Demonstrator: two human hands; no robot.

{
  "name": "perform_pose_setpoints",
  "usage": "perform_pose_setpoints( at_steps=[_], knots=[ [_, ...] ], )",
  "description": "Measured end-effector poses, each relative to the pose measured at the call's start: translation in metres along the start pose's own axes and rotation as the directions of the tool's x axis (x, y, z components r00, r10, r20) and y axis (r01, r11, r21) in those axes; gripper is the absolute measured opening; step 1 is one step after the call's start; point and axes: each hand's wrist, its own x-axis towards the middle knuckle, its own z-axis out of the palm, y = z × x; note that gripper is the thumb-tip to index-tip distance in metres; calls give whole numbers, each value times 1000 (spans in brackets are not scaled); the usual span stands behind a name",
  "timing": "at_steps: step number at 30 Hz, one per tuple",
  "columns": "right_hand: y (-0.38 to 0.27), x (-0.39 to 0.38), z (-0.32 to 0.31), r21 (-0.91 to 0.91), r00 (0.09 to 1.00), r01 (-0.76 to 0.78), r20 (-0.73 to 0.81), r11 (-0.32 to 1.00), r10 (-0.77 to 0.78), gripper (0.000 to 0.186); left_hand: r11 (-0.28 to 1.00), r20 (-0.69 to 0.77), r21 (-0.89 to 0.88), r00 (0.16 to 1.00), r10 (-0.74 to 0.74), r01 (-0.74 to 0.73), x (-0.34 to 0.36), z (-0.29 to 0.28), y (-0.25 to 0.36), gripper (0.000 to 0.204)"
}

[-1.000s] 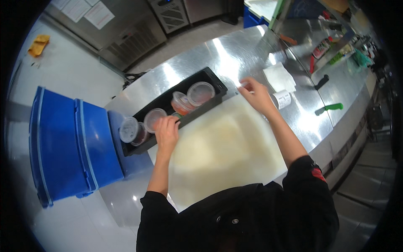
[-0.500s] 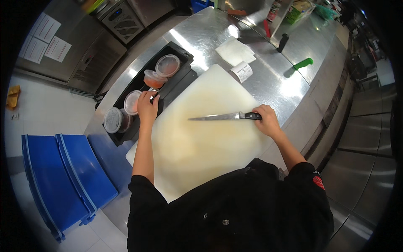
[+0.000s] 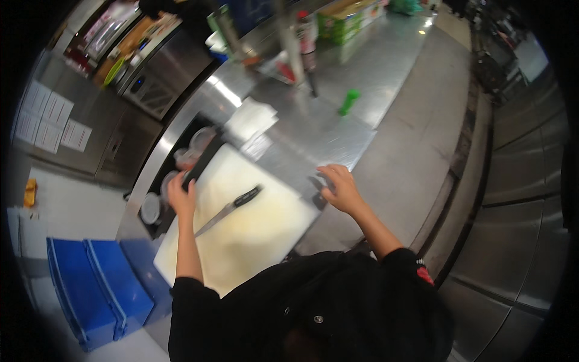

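Note:
A kitchen knife (image 3: pixel 246 196) with a black handle lies alone on the white cutting board (image 3: pixel 265 220), its blade pointing down-left. My left hand (image 3: pixel 181 194) is at the near wall of the long black tray (image 3: pixel 208 158), thumb and fingers closed around something dark that I cannot make out. Round clear tubs with lids (image 3: pixel 150 208) stand in that tray, some with orange-red contents. Off the board's right corner, my right hand (image 3: pixel 341 190) hovers over the steel counter (image 3: pixel 295 139) with fingers apart and nothing in it. Motion blurs both hands somewhat.
Folded white paper (image 3: pixel 252 120) and a paper roll (image 3: pixel 256 146) lie beyond the board. Farther off are a green-handled tool (image 3: pixel 349 101), a red-topped bottle (image 3: pixel 306 35) and a green box (image 3: pixel 344 24). Blue bins (image 3: pixel 81 289) stand at the lower left.
My right hand has let go of the knife and moved right, off the board. The knife now lies turned, handle toward the far side. The view has shifted; my left hand stays at the tray.

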Motion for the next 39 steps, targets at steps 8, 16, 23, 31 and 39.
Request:
perform_pose_setpoints(
  at_steps=[8, 16, 23, 31, 39],
  knots=[
    [208, -130, -268, 148, 831, -517, -150, 843, 536, 43, 729, 186, -682, 949, 253, -61, -114, 167, 428, 24],
    [388, -51, -480, 120, 819, -556, -92, 823, 567, 37, 792, 534, -603, 786, 311, 96, -121, 346, 610, 34],
    [706, -180, -653, -10, 233, -970, -306, 241, 923, 39, 814, 564, -577, 752, 341, 63, -16, 586, 802, 51],
    [716, -401, -733, 790, -603, -502, -27, -353, 797, 19, 400, 295, -855, 324, 899, -330, 183, 825, 1339, 36],
    [1095, -175, -830, 394, -346, -853, 67, -343, 936, 23, 622, 546, -764, 342, 765, -172, 244, 1088, 1548, 34]
  ],
)
